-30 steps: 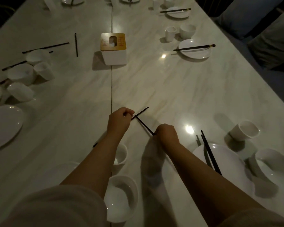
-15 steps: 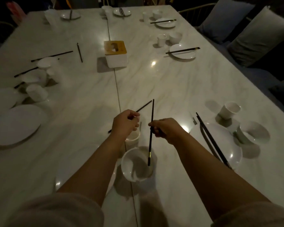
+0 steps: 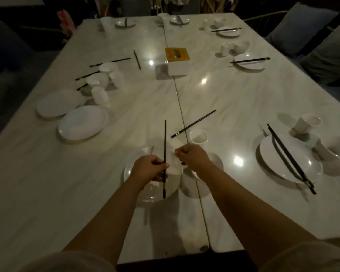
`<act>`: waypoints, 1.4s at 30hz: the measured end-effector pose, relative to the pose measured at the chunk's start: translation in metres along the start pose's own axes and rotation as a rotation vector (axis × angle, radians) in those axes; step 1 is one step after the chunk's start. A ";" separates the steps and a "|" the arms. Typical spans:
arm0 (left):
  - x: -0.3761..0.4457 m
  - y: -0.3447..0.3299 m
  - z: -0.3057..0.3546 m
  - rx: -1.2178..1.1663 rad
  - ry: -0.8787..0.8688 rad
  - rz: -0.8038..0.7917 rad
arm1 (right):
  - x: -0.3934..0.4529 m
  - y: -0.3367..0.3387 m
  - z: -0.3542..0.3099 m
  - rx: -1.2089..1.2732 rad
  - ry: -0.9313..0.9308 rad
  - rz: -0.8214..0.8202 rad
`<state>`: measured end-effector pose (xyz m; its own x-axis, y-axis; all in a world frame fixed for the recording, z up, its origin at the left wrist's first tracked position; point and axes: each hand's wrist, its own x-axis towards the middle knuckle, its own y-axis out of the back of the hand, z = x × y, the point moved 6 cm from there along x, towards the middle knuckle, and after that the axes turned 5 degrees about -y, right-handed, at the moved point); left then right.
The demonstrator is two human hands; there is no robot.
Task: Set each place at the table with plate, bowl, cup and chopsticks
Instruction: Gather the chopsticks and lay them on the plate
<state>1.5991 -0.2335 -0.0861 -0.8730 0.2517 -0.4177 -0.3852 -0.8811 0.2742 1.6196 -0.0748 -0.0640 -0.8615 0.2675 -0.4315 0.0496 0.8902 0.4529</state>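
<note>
Eight plates (image 3: 82,122), about six bowls (image 3: 97,80), about eight cups (image 3: 198,136), a dozen-odd chopsticks (image 3: 194,123), one tissue box (image 3: 178,61)

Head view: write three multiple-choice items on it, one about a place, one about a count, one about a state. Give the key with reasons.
1. Where does the pair of chopsticks at the near right place lie?
A. Across the right-hand plate
B. Standing in a cup
C. On the tissue box

2. How many white plates lie side by side at the near left of the table?
A. One
B. Two
C. Four

3. What is the left hand doing?
A. Lying flat and open on the table
B. Holding a cup
C. Gripping a single chopstick

Key:
1 A, the dark pair runs slantwise over the plate's white face.
2 B, two round plates sit next to each other there.
3 C, its fingers curl round one dark stick that points away from the person.
</note>
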 end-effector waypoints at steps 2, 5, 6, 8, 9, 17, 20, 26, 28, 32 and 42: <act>-0.006 0.014 -0.023 0.049 0.032 0.086 | -0.011 -0.024 0.007 -0.238 0.043 -0.012; -0.010 0.025 -0.046 0.166 0.031 0.157 | -0.018 -0.052 0.021 -0.423 0.041 -0.030; -0.011 0.028 -0.051 0.193 0.033 0.169 | -0.019 -0.057 0.024 -0.498 0.060 -0.019; -0.010 0.030 -0.058 0.240 0.030 0.184 | -0.021 -0.064 0.025 -0.624 0.101 -0.006; -0.009 0.029 -0.059 0.265 0.029 0.186 | -0.021 -0.066 0.026 -0.652 0.112 -0.005; -0.002 0.032 -0.060 0.480 -0.010 0.220 | -0.016 -0.062 0.023 -0.590 0.122 0.007; 0.001 0.041 -0.043 0.548 -0.083 0.320 | -0.007 -0.047 0.013 -0.400 0.132 0.040; 0.047 0.027 0.012 0.559 -0.305 0.303 | 0.027 0.013 -0.018 -0.158 0.194 0.253; 0.072 0.012 0.031 0.557 -0.344 0.276 | 0.043 0.034 -0.023 -0.155 0.205 0.297; 0.125 -0.023 0.059 0.536 -0.368 0.280 | 0.082 0.060 -0.022 -0.194 0.221 0.304; 0.192 -0.070 0.047 0.662 -0.268 0.283 | 0.148 0.084 0.003 -0.195 0.154 0.220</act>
<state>1.4446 -0.1047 -0.1453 -0.9751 0.2151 -0.0537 -0.1617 -0.5240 0.8362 1.4978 0.0409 -0.0920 -0.9078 0.3738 -0.1903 0.1584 0.7257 0.6696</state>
